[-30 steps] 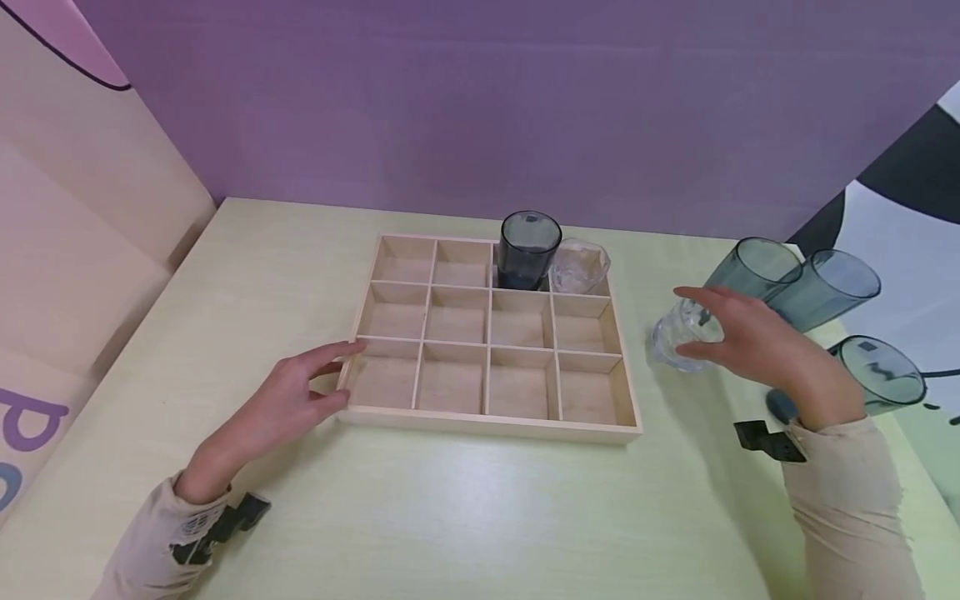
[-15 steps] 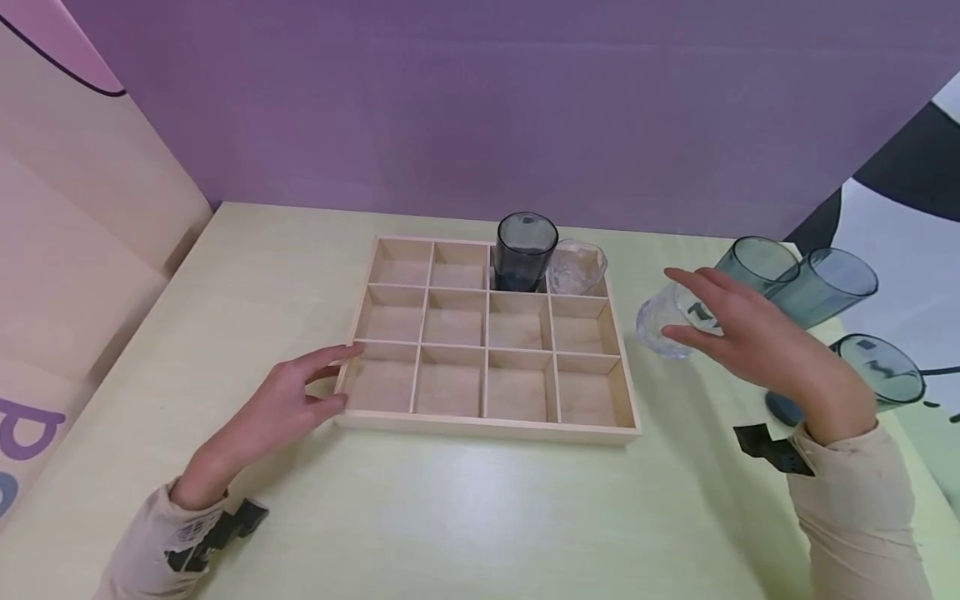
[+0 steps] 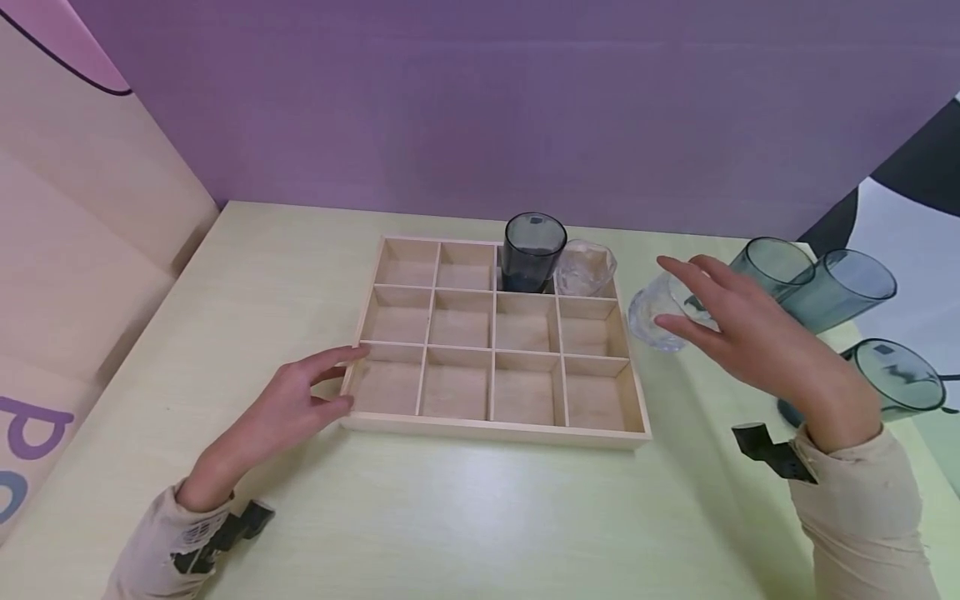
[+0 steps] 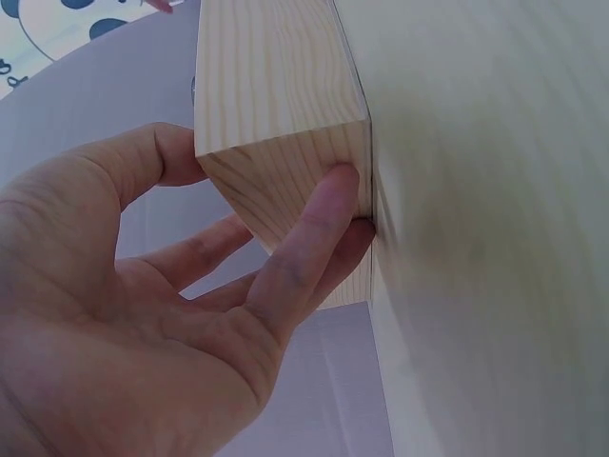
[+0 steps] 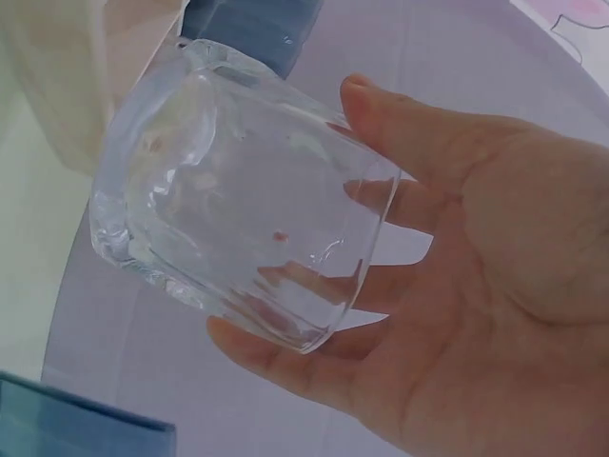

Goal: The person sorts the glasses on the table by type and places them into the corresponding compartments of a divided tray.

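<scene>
My right hand (image 3: pixel 757 333) grips a clear glass tumbler (image 5: pixel 257 190) by its rim end, thumb on one side and fingers on the other. The tumbler tilts, its thick base close to the right edge of a wooden compartment tray (image 3: pixel 495 431). My left hand (image 3: pixel 288 408) holds the tray's left end. In the left wrist view its thumb and index finger reach over the rim while other fingers press the outer face. In the back row stand a smoky grey glass (image 3: pixel 532 258) and, in the right corner compartment, another clear glass (image 3: pixel 585 268).
Right of the tray, two tinted glasses (image 3: pixel 843 287) stand side by side behind my right hand, partly hidden by it. A third tinted glass (image 3: pixel 896 375) is beyond my right wrist. A purple wall (image 3: pixel 480 108) rises behind the pale table (image 3: pixel 465 508).
My right hand has moved a little left and away from me, bringing the clear tumbler closer to the tray. My left hand keeps its place at the tray's end.
</scene>
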Demonstrator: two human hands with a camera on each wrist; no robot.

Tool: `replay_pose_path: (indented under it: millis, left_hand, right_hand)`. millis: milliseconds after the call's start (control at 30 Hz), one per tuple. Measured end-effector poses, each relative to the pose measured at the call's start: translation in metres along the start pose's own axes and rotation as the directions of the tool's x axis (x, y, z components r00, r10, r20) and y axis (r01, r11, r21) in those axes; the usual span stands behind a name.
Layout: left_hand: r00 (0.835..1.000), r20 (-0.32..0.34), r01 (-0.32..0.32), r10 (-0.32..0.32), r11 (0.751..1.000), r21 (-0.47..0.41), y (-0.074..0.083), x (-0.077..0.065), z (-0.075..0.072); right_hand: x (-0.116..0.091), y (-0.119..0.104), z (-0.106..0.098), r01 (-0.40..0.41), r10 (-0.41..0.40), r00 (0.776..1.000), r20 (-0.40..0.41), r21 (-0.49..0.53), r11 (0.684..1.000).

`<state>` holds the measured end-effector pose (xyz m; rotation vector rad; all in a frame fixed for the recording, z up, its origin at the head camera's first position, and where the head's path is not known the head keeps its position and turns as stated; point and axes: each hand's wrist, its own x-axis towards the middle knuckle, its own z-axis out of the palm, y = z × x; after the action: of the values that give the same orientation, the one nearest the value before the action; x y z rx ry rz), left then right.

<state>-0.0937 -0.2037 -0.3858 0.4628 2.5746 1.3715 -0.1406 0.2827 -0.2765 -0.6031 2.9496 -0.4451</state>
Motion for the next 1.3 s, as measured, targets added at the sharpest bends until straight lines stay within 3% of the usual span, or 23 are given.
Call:
replay_pose_path:
  millis: [267, 767, 1300]
  left_hand:
    - [1.000, -0.001, 0.013, -0.013, 1.000, 0.014, -0.001, 0.000, 0.001]
    - [1.000, -0.001, -0.016, 0.016, 1.000, 0.019, 0.001, 0.000, 0.001]
    - [1.000, -0.002, -0.019, 0.019, 0.999, 0.043, 0.000, 0.000, 0.001]
  right_hand:
    - [0.004, -0.019, 0.000, 0.076, -0.078, 0.996, -0.046, -0.041, 0.996]
    - [0.016, -0.050, 0.005, 0.199, -0.199, 0.980, -0.009, -0.037, 0.979]
    - [0.030, -0.083, 0.011, 0.253, -0.253, 0.967, -0.007, 0.005, 0.967]
